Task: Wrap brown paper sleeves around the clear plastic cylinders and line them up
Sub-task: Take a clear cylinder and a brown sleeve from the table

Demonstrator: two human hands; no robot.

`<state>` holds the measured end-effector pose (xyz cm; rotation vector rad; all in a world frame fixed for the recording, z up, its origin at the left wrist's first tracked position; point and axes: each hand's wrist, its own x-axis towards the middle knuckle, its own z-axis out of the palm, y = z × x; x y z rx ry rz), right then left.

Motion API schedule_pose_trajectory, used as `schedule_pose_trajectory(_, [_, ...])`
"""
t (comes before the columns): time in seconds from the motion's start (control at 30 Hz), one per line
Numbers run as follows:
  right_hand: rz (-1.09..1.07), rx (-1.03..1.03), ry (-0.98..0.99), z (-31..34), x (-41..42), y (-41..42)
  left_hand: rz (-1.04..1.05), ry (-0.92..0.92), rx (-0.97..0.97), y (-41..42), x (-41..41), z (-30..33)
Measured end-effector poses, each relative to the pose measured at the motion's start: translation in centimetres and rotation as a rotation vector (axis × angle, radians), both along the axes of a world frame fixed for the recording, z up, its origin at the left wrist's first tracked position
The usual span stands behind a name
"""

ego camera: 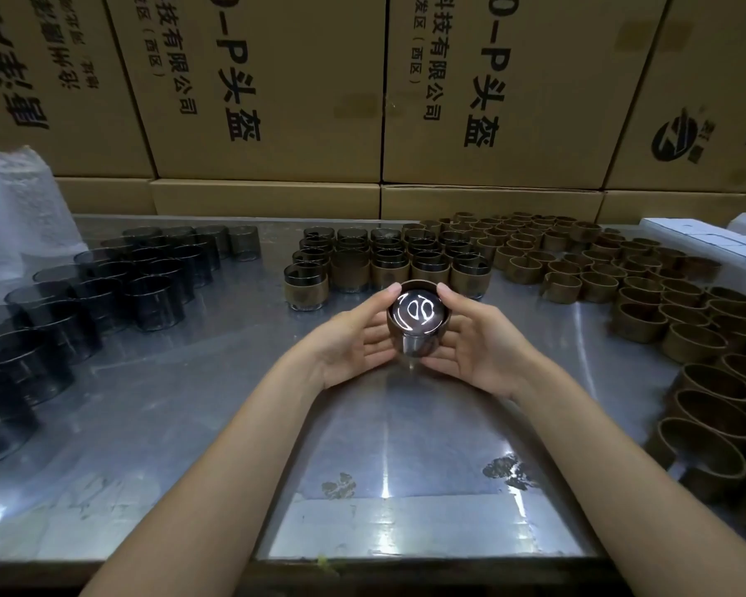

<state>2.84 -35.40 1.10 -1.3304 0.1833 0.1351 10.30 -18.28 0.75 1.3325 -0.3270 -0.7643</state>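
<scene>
So both hands are cupped around one clear plastic cylinder (418, 323) above the middle of the shiny metal table (233, 402), a brown paper sleeve (395, 333) around it. Left hand (354, 338) and right hand (470, 342) have fingers curled round its sides, thumbs at the rim. Sleeved ones (384, 262) sit lined up just behind. Cardboard boxes (276, 79) read "头盔" and "科技有限公司".
</scene>
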Motion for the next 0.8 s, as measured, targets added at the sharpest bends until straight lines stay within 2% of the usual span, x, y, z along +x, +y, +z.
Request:
schedule_pose_trajectory(0.1, [0.036,0.086,-0.034,0.1,-0.2,-0.1,-0.053,0.020,0.010,0.1,-0.3,0.2])
schedule_pose_trajectory(0.33, [0.173,0.241,-0.244,0.2,-0.5,0.3,-0.167,-0.033,-0.235,0.2,-0.9,0.1])
schedule_pose_trajectory(0.5, [0.189,0.264,-0.313,0.2,-0.7,0.4,-0.187,-0.158,-0.261,0.1,-1.3,0.3])
schedule_pose_trajectory(0.6, [0.155,0.263,-0.313,0.3,-0.7,0.4,-0.191,-0.167,-0.283,0.3,-1.3,0.4])
schedule_pose_trajectory(0.7, [0.055,0.159,-0.297,0.8,-0.8,1.0,-0.122,-0.148,-0.262,0.1,-1.5,0.8])
schedule_pose_trajectory(0.8, [-0.236,-0.103,-0.302,0.7,-0.3,2.9,0.148,-0.274,-0.122,-1.6,-2.4,1.2])
